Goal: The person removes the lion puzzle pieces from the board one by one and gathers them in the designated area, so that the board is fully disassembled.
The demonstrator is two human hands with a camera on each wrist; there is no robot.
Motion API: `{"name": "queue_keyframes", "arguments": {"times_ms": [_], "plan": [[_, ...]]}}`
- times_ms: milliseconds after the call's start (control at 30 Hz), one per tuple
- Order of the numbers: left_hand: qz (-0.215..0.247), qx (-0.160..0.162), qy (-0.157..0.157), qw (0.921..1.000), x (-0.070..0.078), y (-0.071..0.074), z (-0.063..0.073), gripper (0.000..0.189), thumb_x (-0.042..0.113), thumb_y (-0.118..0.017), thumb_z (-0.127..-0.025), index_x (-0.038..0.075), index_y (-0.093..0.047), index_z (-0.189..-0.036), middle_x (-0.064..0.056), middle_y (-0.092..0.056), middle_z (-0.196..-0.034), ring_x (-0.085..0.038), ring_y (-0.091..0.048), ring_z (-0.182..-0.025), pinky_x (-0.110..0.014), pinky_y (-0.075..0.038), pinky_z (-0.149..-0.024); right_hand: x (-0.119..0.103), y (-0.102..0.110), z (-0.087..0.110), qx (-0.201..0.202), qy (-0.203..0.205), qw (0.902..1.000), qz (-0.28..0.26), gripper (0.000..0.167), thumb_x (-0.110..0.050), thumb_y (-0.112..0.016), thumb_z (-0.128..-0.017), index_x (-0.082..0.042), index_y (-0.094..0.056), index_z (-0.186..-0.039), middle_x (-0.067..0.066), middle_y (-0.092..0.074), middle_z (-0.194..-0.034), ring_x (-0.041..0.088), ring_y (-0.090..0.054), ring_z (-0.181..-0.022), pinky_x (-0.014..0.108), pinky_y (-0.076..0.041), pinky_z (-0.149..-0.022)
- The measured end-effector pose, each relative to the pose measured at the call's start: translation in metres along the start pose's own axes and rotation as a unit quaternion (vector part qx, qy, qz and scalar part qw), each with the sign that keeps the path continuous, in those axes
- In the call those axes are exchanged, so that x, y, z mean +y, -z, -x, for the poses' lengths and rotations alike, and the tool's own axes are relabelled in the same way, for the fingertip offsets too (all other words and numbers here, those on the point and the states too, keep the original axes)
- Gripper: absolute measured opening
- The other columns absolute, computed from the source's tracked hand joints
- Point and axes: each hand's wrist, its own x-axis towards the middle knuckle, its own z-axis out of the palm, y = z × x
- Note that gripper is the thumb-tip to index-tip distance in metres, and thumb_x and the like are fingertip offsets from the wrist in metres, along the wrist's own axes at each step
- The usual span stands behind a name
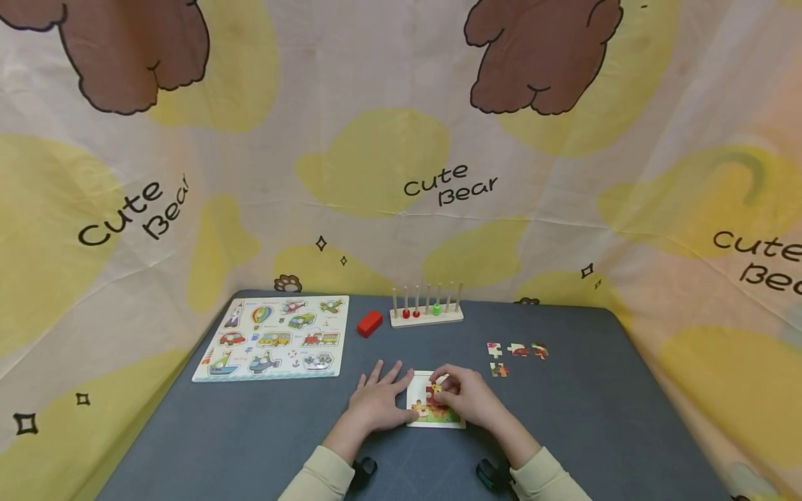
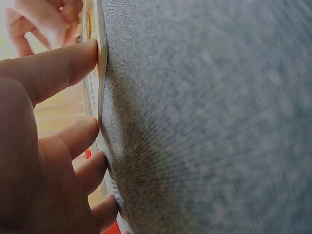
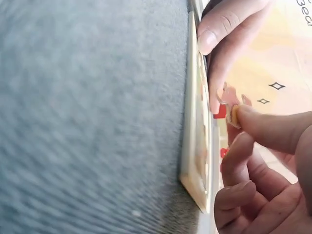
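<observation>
A small jigsaw board [image 1: 417, 385] with a pale frame lies in front of me, its lower part filled with coloured pieces. My left hand [image 1: 378, 405] lies spread at its left side, the thumb and index fingertip touching the frame. Over the board, my right hand [image 1: 468, 398] pinches a jigsaw piece [image 3: 230, 101] between thumb and fingers. In the right wrist view that piece is held tilted above the board's surface. The fingers partly cover it, so its picture is hard to make out. Several loose jigsaw pieces [image 1: 517, 349] lie to the right, beyond the right hand.
A large vehicle picture board [image 1: 294, 320] lies at the back left. Beside it are a red block [image 1: 370, 323] and a pegged counting stand [image 1: 426, 318] with red and green beads. Behind the grey table [image 1: 282, 431] hangs a bear-printed cloth [image 1: 376, 167].
</observation>
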Motion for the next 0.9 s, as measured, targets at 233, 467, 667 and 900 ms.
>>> {"name": "queue_keyframes", "arguments": {"times_ms": [233,467,667,900], "plan": [[-0.006,0.005,0.001,1.0,0.0,-0.001,0.0,0.082,0.057,-0.072,-0.083,0.027,-0.045,-0.154,-0.003,-0.033,-0.165,-0.04,-0.013,-0.156,-0.067,-0.014,-0.12,-0.006,0.011,0.002,0.019,0.024,0.9994,-0.016,0.023,-0.018,-0.072,-0.094,-0.013,-0.072,-0.117,-0.002,-0.067,-0.081,0.011,-0.055,-0.063,0.024,-0.046,-0.055],[-0.002,0.002,0.0,1.0,0.0,0.0,0.0,0.082,0.056,-0.072,-0.083,0.027,-0.044,-0.154,-0.003,-0.032,-0.165,-0.04,-0.012,-0.156,-0.067,-0.014,-0.12,-0.01,0.025,0.005,0.068,-0.032,0.9961,-0.047,0.017,-0.017,-0.075,-0.092,-0.013,-0.068,-0.107,0.001,-0.067,-0.084,0.015,-0.057,-0.07,0.025,-0.048,-0.059],[0.002,0.002,0.0,1.0,0.0,0.0,0.001,0.082,0.055,-0.073,-0.083,0.026,-0.044,-0.155,-0.003,-0.032,-0.165,-0.04,-0.012,-0.156,-0.067,-0.013,-0.12,-0.007,0.042,0.008,0.102,-0.051,0.9929,-0.032,0.012,-0.017,-0.077,-0.09,-0.013,-0.071,-0.101,0.0,-0.067,-0.082,0.016,-0.057,-0.07,0.026,-0.047,-0.058],[-0.001,0.007,-0.001,1.0,0.0,-0.001,0.002,0.082,0.056,-0.073,-0.083,0.026,-0.044,-0.154,-0.003,-0.033,-0.165,-0.04,-0.013,-0.156,-0.067,-0.013,-0.12,0.003,0.058,0.014,0.127,-0.057,0.9897,-0.03,0.012,-0.014,-0.076,-0.09,-0.009,-0.072,-0.101,0.001,-0.068,-0.083,0.016,-0.057,-0.071,0.026,-0.048,-0.059]]}}
